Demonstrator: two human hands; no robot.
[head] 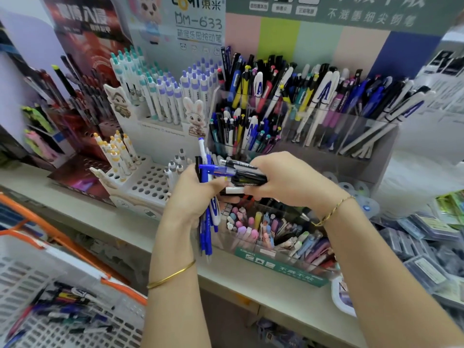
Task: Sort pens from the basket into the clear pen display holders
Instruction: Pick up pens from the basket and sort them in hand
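Right now the left hand (pixel 190 197) is curled round a bundle of blue and white pens (pixel 208 229). They stand nearly upright, tips pointing to six o'clock and clicker ends poking out above the fist. Just at its three o'clock side, the right hand (pixel 288 182) grips a few black pens (pixel 247 173) that lie crosswise. Their ends reach toward nine o'clock and meet the bundle. Both hands hover near the middle of the view, above the front of the bench (pixel 120 222).

The basket (pixel 30 280), white mesh with an orange rim, sits at eight o'clock, and loose pens (pixel 67 305) lie on its floor. The clear pen display holders (pixel 326 162) stand on the bench between twelve and two o'clock, crammed with mixed pens leaning every way. A lower clear holder (pixel 281 270) with a green label strip sits at five o'clock, under the right wrist, and holds pastel pens. At ten o'clock a white perforated stand (pixel 148 183) carries white pens in some of its holes. A gold bangle (pixel 173 273) circles the left wrist and a braided bracelet (pixel 334 209) the right.
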